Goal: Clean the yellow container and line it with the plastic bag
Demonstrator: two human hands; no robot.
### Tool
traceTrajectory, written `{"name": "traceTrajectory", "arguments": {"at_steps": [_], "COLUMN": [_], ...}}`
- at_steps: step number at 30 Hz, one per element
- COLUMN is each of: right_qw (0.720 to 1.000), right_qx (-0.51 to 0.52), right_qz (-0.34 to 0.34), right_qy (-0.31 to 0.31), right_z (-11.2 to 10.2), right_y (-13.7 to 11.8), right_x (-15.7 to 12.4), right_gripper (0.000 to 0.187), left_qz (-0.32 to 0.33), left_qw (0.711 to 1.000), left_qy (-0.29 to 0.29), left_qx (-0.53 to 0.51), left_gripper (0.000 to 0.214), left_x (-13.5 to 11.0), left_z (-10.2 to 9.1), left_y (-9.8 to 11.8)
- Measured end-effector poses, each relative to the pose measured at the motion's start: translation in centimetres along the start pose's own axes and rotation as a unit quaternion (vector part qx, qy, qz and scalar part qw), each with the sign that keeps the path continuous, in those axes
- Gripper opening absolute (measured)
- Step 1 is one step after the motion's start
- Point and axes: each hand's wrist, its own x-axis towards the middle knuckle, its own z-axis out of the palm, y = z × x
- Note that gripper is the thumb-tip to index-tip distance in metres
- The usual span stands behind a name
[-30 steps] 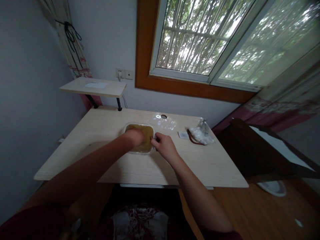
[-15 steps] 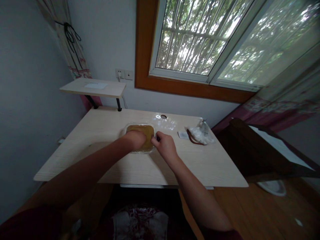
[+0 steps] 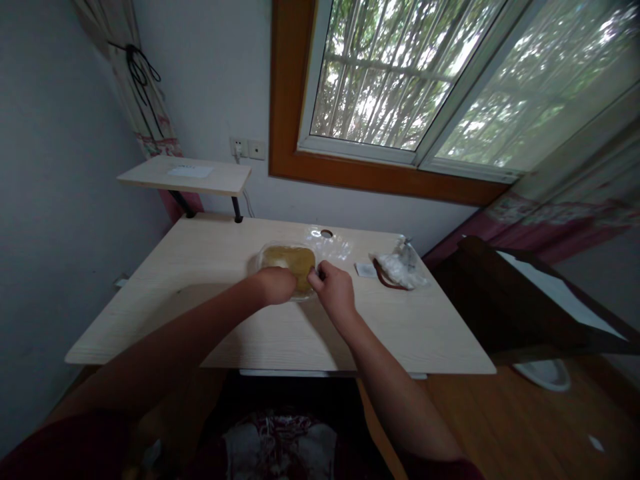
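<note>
Currently, thumb and forefinger of the right hand (image 3: 336,292) are pinched on the right rim of a clear tub (image 3: 261,256); fingers of the left hand (image 3: 277,285), over its front-left part, are hidden, grip undeterminable. Tub sits flat mid-desk, opening upward, long axis left–right, roughly parallel to the front edge of the desk (image 3: 400,337). Contents: yellowish-brown layer (image 3: 303,259). Farther right: transparent bag (image 3: 403,270) containing whitish material.

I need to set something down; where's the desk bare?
Free: left, between raised shelf and left forearm; front right, between right forearm and the desk's right edge. Crowded: the tub, with left hand and right hand there; back right: plastic bag, white card.
</note>
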Motion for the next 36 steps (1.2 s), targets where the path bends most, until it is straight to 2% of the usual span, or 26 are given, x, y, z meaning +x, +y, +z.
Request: {"name": "traceTrajectory", "arguments": {"at_steps": [3,6,8,10,12,13,15,18,23,30,36], "right_qw": [1.000,1.000,1.000,1.000,0.999,0.999,0.999,0.999,0.998,0.997,0.995], "right_qx": [0.006,0.012,0.017,0.021,0.025,0.027,0.034,0.044,0.061,0.073,0.090], "right_qz": [0.002,0.006,0.010,0.014,0.017,0.018,0.018,0.020,0.031,0.039,0.033], "right_qy": [0.006,0.010,0.012,0.013,0.015,0.016,0.017,0.018,0.017,0.010,-0.006], "right_z": [0.1,0.2,0.2,0.2,0.2,0.2,0.1,0.0,0.0,-0.3,-0.5], "right_y": [0.3,0.7,1.0,1.2,1.3,1.4,1.4,1.3,1.6,2.3,2.6], "right_x": [0.1,0.2,0.2,0.3,0.3,0.3,0.3,0.4,0.7,1.1,1.3], "right_gripper": [0.028,0.029,0.030,0.030,0.031,0.032,0.033,0.033,0.034,0.034,0.034], "left_qz": [-0.010,0.004,0.013,0.013,-0.010,-0.032,-0.080,-0.130,-0.157,-0.151,-0.160], "left_qw": [0.999,0.993,0.979,0.947,0.896,0.872,0.834,0.813,0.818,0.821,0.811], "left_qy": [0.028,0.116,0.203,0.318,0.433,0.473,0.518,0.515,0.445,0.411,0.421], "left_qx": [0.023,0.011,-0.006,-0.044,-0.098,-0.123,-0.172,-0.239,-0.329,-0.366,-0.374], "left_gripper": [0.031,0.033,0.033,0.029,0.022,0.018,0.012,0.013,0.019,0.021,0.021], "left_x": [-0.6,-1.7,-2.8,-3.8,-4.6,-4.9,-5.1,-4.9,-3.9,-2.9,-2.6], "left_z": [-0.4,-1.0,-1.4,-1.5,-1.3,-1.1,-0.4,1.1,2.8,3.0,3.1], "left_y": [0.3,0.0,-0.7,-1.6,-2.7,-3.2,-4.0,-4.6,-4.6,-4.5,-4.7]}}
